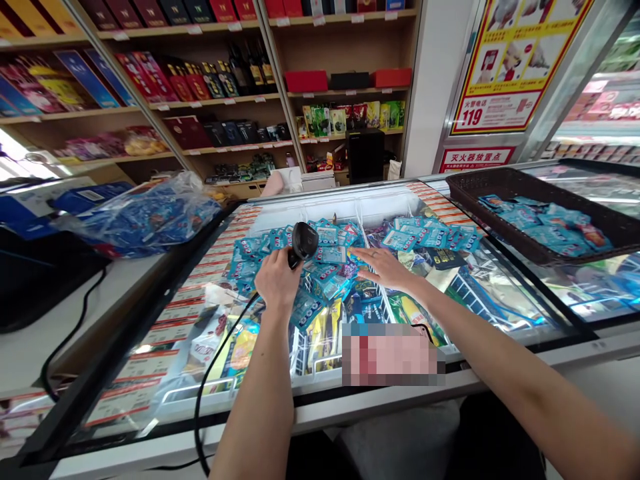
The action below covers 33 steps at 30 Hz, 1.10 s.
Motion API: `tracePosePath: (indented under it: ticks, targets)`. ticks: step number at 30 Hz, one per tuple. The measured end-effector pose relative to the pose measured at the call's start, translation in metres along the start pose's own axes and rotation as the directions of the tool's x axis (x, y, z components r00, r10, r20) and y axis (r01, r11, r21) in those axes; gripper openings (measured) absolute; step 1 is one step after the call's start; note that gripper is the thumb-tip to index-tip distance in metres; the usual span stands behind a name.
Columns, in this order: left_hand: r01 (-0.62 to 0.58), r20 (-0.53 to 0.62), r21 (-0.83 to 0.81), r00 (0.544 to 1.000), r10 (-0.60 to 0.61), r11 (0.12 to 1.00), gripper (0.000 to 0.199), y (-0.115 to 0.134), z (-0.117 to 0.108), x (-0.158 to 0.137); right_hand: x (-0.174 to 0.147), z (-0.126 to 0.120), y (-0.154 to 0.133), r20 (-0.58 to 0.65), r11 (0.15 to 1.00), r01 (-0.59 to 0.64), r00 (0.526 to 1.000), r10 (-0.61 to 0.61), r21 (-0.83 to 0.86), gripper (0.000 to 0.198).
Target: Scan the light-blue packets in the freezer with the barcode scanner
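Note:
My left hand (278, 277) is wrapped round the handle of a black barcode scanner (305, 241), its head pointing away from me. A black cable (200, 393) runs from it down past my forearm. Under the scanner, many small blue snack packets (327, 283) lie spread over the glass top of a chest freezer. My right hand (385, 268), fingers stretched out and apart, is over the right edge of this pile; whether it touches a packet I cannot tell. Another group of blue packets (435, 235) lies beyond it to the right.
A dark brown plastic basket (520, 183) with more blue packets stands at the right. At the left, a clear plastic bag (150, 207) full of blue packets lies on the counter. A blurred-out phone-like object (393, 357) rests near the freezer's front edge. Stocked shelves (225, 100) line the back.

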State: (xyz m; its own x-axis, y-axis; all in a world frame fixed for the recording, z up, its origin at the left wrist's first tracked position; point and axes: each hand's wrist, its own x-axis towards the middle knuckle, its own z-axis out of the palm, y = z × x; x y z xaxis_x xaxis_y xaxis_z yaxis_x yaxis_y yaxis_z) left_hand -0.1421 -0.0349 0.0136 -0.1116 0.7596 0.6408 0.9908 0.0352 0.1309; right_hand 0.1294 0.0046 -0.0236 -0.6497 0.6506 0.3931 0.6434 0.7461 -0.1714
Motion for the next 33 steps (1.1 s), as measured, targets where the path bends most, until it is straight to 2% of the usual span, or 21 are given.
tracePosePath:
  ticks: [6,13,21,25,27,29,33]
  targets:
    - [0.000,0.011,-0.016,1.000,0.000,1.000,0.033,0.001,-0.001,0.000,0.011,-0.005,-0.004,0.115,0.994,0.108,0.988,-0.108,0.010,0.058]
    - [-0.028,-0.003,-0.002,1.000,0.028,1.000,0.033,0.001,0.001,-0.001,0.010,0.000,-0.010,0.050,0.996,0.085,0.995,-0.084,-0.019,0.045]
    - [-0.051,-0.001,0.022,0.999,0.051,0.998,0.033,0.001,0.002,-0.001,-0.003,-0.006,0.012,-0.055,0.986,-0.095,0.995,0.088,-0.138,0.043]
    - [-0.083,0.011,0.022,0.997,0.083,0.996,0.032,0.002,0.001,-0.002,-0.004,-0.006,0.015,-0.105,0.949,-0.261,0.964,0.246,-0.174,0.054]
    - [-0.098,0.012,0.026,0.995,0.098,0.995,0.032,0.002,0.002,-0.002,-0.004,-0.007,0.012,-0.120,0.938,-0.301,0.951,0.284,-0.172,0.056]
    - [-0.112,0.011,0.034,0.994,0.112,0.993,0.032,0.003,0.003,-0.001,-0.005,-0.007,0.010,-0.126,0.943,-0.285,0.956,0.266,-0.173,0.055]
    - [-0.131,0.005,0.050,0.991,0.131,0.990,0.032,0.003,0.004,-0.001,-0.005,-0.006,0.010,-0.068,0.975,-0.157,0.987,0.148,-0.157,0.046]
